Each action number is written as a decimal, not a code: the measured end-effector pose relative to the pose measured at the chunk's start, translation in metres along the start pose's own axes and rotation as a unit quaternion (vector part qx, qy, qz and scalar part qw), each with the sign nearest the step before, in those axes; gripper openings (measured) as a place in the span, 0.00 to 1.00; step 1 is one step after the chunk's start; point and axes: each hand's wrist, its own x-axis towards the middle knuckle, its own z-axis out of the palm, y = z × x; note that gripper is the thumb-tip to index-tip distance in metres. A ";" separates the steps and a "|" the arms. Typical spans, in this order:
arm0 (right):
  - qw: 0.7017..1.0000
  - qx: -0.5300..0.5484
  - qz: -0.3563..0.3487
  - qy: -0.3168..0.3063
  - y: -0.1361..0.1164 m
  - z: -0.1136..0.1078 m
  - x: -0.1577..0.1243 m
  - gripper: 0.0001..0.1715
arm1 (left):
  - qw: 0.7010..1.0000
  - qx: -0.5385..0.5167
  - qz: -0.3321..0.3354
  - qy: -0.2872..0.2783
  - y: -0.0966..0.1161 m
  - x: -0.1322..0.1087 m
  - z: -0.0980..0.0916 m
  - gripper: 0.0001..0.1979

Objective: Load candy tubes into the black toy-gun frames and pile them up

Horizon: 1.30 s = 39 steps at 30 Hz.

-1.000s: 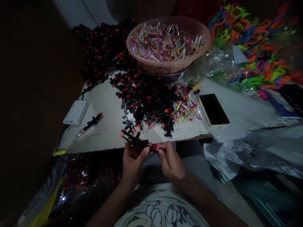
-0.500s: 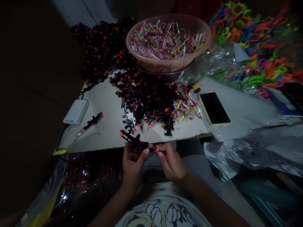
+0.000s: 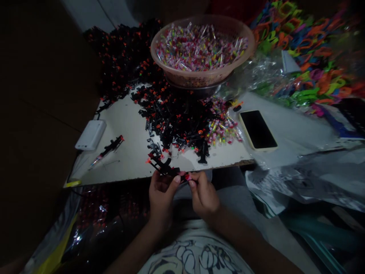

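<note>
Just off the table's front edge, my left hand (image 3: 162,198) is closed around a small black toy gun (image 3: 165,166) with an orange tip pointing up and left. My right hand (image 3: 205,195) pinches a small pink and red piece (image 3: 187,177) against the toy gun's rear end; fingers hide most of this piece. A heap of similar black toy guns (image 3: 176,114) lies beyond my hands. To its right are small clear tubes (image 3: 224,129) with coloured bits inside. On the left lies another toy gun (image 3: 112,144) with such a tube at its rear.
A pink basket (image 3: 199,76) full of the small tubes stands at the back. A phone (image 3: 258,130) lies to the right, a white power bank (image 3: 91,135) to the left. Bright plastic pieces (image 3: 319,57) are heaped at the far right, and plastic bags (image 3: 308,182) hang over the right edge.
The toy gun's front end has shifted slightly right and down in view. Both hands keep their grip, with the right hand turned a little.
</note>
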 end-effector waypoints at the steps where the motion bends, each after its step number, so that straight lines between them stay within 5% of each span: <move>1: 1.000 -0.004 -0.004 -0.007 -0.001 0.001 0.000 0.06 | 1.000 0.000 0.000 0.007 -0.001 -0.001 0.000 0.21; 11: 0.998 -0.053 -0.013 -0.020 0.008 0.002 0.006 0.06 | 0.997 -0.036 -0.060 0.020 -0.007 0.003 0.004 0.22; 18: 0.979 -0.171 -0.115 -0.003 0.023 0.000 0.006 0.10 | 0.988 -0.052 -0.147 -0.021 -0.010 0.003 0.000 0.19; 22: 0.977 -0.171 -0.130 -0.016 0.033 0.008 0.001 0.12 | 0.990 -0.017 -0.132 -0.056 -0.013 0.006 -0.007 0.17; 27: 0.987 -0.107 -0.118 -0.028 0.030 0.014 0.003 0.11 | 0.993 0.029 -0.109 -0.033 -0.013 0.007 -0.009 0.19; 32: 0.985 -0.117 -0.114 -0.056 0.033 0.000 0.018 0.14 | 0.994 0.108 -0.022 0.007 0.013 0.033 -0.035 0.21; 35: 0.973 -0.212 -0.082 0.033 0.049 -0.022 0.028 0.21 | 0.946 0.296 0.126 0.045 0.044 0.071 -0.082 0.19; 37: 0.954 -0.287 -0.034 0.078 0.064 -0.039 0.033 0.22 | 0.855 0.448 0.238 0.106 0.065 0.099 -0.120 0.18; 39: 0.928 -0.361 0.017 0.092 0.080 -0.054 0.037 0.25 | 0.755 0.580 0.264 0.151 0.080 0.121 -0.153 0.19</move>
